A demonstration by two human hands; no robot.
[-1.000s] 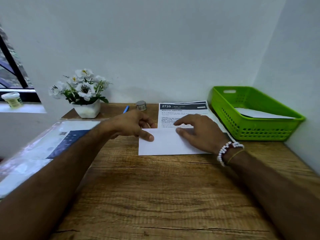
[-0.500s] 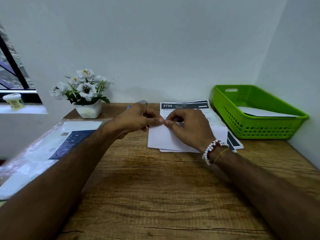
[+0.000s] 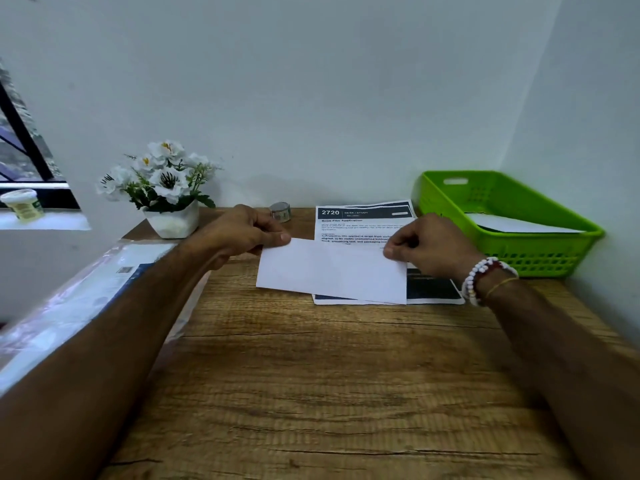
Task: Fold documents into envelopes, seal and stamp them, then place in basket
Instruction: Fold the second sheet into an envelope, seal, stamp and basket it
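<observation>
Counter (image 3: 311, 375) wood carries a folded white paper (image 3: 332, 271), pinched at its far corners by the left hand (image 3: 242, 233) and right hand (image 3: 433, 244), overlapping printed documents (image 3: 360, 220), with a green basket (image 3: 540, 258) beyond the right hand.

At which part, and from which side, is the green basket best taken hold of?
Take the green basket by the rim of its near end wall, coming from the front and above, probably. Its right side stands close to the side wall and the printed sheets lie by its left side. The one handle slot in view is in the far end wall.
</observation>
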